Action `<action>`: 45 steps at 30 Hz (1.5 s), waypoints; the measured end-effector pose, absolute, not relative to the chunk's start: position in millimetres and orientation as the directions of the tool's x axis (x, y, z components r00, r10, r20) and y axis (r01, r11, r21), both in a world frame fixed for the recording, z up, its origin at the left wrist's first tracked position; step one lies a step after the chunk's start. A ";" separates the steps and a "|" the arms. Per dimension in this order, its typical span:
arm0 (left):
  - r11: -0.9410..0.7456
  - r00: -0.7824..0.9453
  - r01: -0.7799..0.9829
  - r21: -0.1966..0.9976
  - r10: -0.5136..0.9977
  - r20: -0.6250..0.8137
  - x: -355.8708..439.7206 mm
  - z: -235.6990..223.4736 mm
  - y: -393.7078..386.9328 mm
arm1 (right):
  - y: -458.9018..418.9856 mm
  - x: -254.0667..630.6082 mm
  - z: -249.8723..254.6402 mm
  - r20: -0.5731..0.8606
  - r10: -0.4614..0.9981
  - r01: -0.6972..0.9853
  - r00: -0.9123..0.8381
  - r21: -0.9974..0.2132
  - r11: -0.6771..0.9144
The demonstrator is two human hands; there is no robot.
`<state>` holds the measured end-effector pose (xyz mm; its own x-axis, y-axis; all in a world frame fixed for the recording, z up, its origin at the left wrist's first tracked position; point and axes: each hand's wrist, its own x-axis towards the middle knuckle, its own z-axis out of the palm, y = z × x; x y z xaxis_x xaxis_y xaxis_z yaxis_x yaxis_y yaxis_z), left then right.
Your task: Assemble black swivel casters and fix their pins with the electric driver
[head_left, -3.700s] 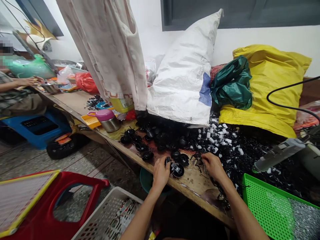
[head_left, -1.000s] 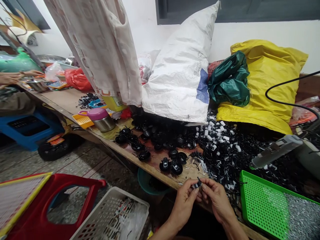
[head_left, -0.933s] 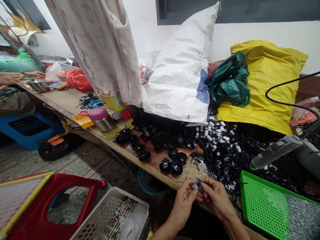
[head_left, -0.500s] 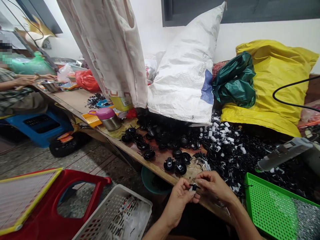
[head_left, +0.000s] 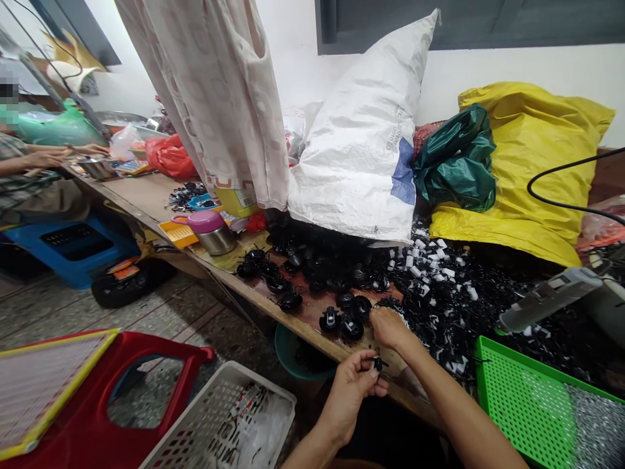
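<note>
One small black part was pinched between the thumb and fingers of our left hand, which we held just in front of the edge of the wooden table. Our right hand reached over the table, back upward, fingers bent down; its fingertips were hidden, so we could not tell whether it gripped anything. Thin shiny strips lay just beside it.

Close by on its left, we had a few round black pieces set near one another, with more dark pieces massed behind them. To the right spread a big heap of black bits, with white blocks scattered over its back part. A grey tool lay slanting at the heap's far right, near a green basket that held small metal bits.

Behind all this we saw a white sack, a dark green bag and a yellow bag. Farther left stood a cup with a pink lid, and at the far end another person's hands were over the table.
</note>
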<state>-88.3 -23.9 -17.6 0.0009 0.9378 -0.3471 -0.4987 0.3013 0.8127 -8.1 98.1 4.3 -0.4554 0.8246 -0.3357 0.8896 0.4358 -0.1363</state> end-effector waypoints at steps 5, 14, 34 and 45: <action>0.255 -0.020 -0.503 0.826 0.952 -0.306 -90.1 -17.0 -24.3 | 103.0 -6.8 7.8 -0.387 0.818 0.904 -0.426 -0.195 0.379; 0.267 -0.053 -0.491 0.829 0.941 -0.334 -83.3 -13.0 -15.4 | 64.9 37.8 -4.0 -0.148 0.903 0.812 -0.402 -0.513 0.278; 0.230 -0.034 -0.509 0.830 0.958 -0.286 -61.3 -5.3 -6.7 | 8.8 67.9 -5.7 0.390 0.856 0.479 -0.338 -0.712 0.514; 0.182 -0.071 -0.387 0.904 0.972 -0.225 -64.4 -8.4 -3.7 | 4.2 65.4 -15.5 0.488 0.827 0.486 -0.280 -0.671 0.560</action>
<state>-64.4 -3.7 -8.4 -0.0706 0.9717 -0.2254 -0.3867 0.1817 0.9041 65.4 4.2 -15.5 -0.2796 0.8270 0.4878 0.4855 0.5601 -0.6712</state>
